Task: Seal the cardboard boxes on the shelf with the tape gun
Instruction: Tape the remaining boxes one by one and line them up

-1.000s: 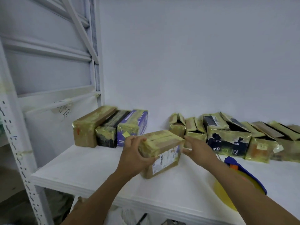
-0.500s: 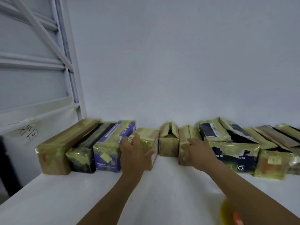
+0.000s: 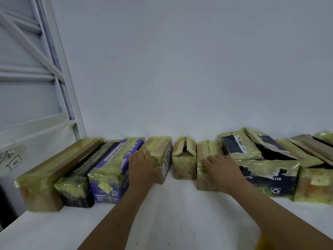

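A row of cardboard boxes wrapped in yellowish tape stands along the back of the white shelf (image 3: 176,219). My left hand (image 3: 142,168) lies on the front end of a small taped box (image 3: 160,150) with a label, fingers flat on top and thumb across its face. That box sits tight against a purple box (image 3: 111,174). My right hand (image 3: 221,170) rests with straight fingers on a box (image 3: 204,152) whose top flaps stand open. Between the two hands stands another small open-flapped box (image 3: 183,159). Only a yellow sliver of the tape roll (image 3: 264,244) shows at the bottom edge.
At the left of the row are a long brown box (image 3: 52,177) and a black box (image 3: 79,181). To the right stand a torn black box (image 3: 266,175) and more open boxes (image 3: 315,184). A white rack upright (image 3: 59,74) rises at the left; a plain wall is behind.
The labelled box went from mid-shelf into the row beside the purple box, my left hand with it. My right hand moved onto the open-flapped box. The view came closer and the tape gun dropped out.
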